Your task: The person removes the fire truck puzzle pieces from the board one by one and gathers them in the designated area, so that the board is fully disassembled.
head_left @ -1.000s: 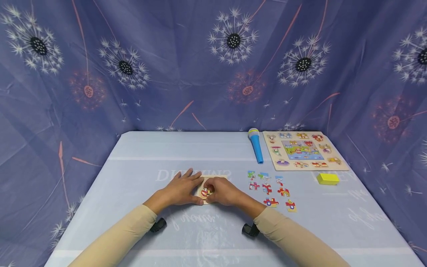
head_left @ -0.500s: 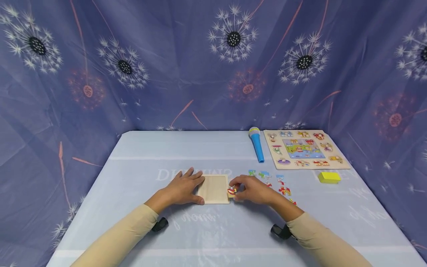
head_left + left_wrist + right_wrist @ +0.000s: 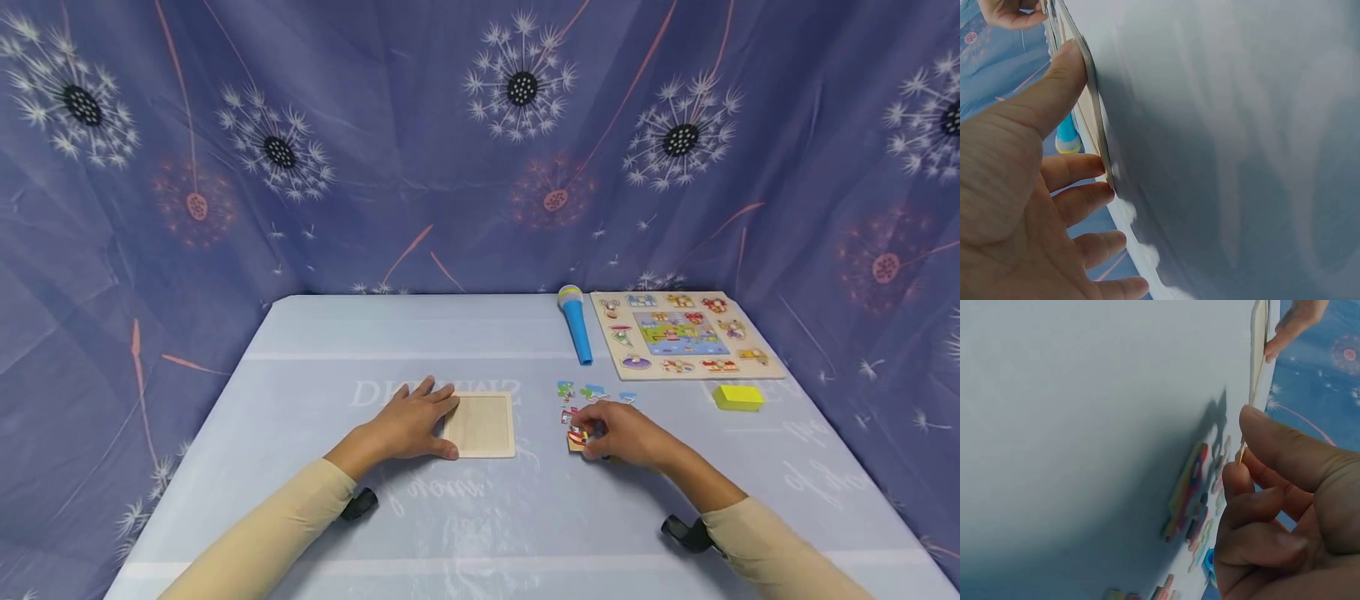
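In the head view my left hand rests with spread fingers on the left side of a shallow square wooden puzzle tray. Its thumb touches the tray's rim in the left wrist view. To the right of the tray, my right hand pinches a small jigsaw piece with red and yellow print between thumb and fingertips. Seen edge-on in the right wrist view, that piece is held above the table. More jigsaw pieces lie around and behind this hand, which hides some of them.
A blue toy microphone lies farther back. Right of it is a wooden knob puzzle board with several picture pieces. A yellow block sits near the board's front edge. Dandelion-print cloth hangs behind the table.
My right hand has lifted the jigsaw piece away from the tray and carried it right to the loose pieces. The tray's bare wooden bottom now shows. My left hand has stayed put.
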Motion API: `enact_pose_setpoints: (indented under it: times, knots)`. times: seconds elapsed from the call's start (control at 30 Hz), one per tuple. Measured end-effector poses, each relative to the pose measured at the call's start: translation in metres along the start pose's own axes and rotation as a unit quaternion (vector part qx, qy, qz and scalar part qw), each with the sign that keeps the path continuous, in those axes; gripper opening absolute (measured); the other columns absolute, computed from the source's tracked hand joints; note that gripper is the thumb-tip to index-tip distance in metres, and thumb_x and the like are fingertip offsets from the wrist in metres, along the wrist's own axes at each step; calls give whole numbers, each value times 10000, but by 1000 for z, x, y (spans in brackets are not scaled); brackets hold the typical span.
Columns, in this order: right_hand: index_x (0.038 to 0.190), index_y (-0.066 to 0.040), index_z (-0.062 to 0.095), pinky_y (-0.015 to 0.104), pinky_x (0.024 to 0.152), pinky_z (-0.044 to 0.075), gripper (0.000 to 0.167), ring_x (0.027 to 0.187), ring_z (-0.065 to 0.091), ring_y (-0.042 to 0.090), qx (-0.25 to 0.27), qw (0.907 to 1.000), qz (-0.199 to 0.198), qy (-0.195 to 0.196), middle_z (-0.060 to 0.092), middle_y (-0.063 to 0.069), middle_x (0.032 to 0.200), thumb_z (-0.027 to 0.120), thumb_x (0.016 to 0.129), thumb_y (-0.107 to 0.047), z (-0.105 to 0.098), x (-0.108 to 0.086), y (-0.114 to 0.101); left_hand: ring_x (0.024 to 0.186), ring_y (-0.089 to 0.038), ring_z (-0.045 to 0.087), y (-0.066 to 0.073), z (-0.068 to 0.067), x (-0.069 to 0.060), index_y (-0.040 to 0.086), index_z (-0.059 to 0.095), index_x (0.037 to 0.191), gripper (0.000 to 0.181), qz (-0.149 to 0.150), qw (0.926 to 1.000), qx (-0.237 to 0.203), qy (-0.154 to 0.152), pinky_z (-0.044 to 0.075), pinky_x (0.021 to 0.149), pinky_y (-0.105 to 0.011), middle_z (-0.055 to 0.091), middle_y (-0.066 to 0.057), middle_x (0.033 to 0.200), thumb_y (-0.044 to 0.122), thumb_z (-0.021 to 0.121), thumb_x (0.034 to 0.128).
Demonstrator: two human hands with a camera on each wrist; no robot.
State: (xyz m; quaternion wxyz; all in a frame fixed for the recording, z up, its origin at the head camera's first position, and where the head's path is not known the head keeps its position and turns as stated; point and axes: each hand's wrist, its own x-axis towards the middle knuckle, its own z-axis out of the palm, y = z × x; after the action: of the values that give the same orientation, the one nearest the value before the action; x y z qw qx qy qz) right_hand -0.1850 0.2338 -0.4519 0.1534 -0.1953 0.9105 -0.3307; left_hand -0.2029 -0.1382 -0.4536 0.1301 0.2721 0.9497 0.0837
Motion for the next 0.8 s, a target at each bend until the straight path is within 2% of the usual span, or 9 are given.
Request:
enact_pose_setpoints:
  times: [0.17, 0.4, 0.67, 0.8]
  knots:
    - [1067, -118, 746, 273, 713, 426, 330, 838, 514, 139, -221, 9996, -99, 135, 584, -25, 881, 855, 758, -73, 8, -1, 4, 1548, -383, 199, -1, 1, 0, 146, 466, 1547, 941, -33, 10000, -6, -23, 212, 1171, -673, 346, -54, 1647, 645, 753, 802]
    - [1072, -126, 750, 276, 677, 403, 347, 805, 499, 133, -378, 9992, 18, 152, 559, -31, 835, 849, 743, -71, 12, 0, 0, 1545, -388, 210, -2, 2, -1, 139, 477, 1539, 931, 1, 10000, -10, 42, 216, 1166, -679, 358, -62, 1641, 633, 761, 804]
    - [1115, -138, 755, 272, 680, 410, 390, 808, 500, 125, -314, 9991, 55, 270, 562, -39, 835, 866, 746, -78, 16, -2, 2, 1546, -390, 204, -3, 2, -3, 137, 470, 1544, 930, -9, 10000, -25, 16, 207, 1169, -678, 349, -71, 1645, 630, 759, 810]
    - [1144, -121, 741, 261, 654, 415, 369, 779, 499, 123, -212, 9989, 50, 418, 562, -37, 835, 855, 794, -109, 11, -2, 0, 1547, -388, 201, -4, 3, -3, 148, 457, 1553, 932, -15, 10000, 17, -24, 204, 1173, -672, 333, -73, 1652, 641, 743, 815]
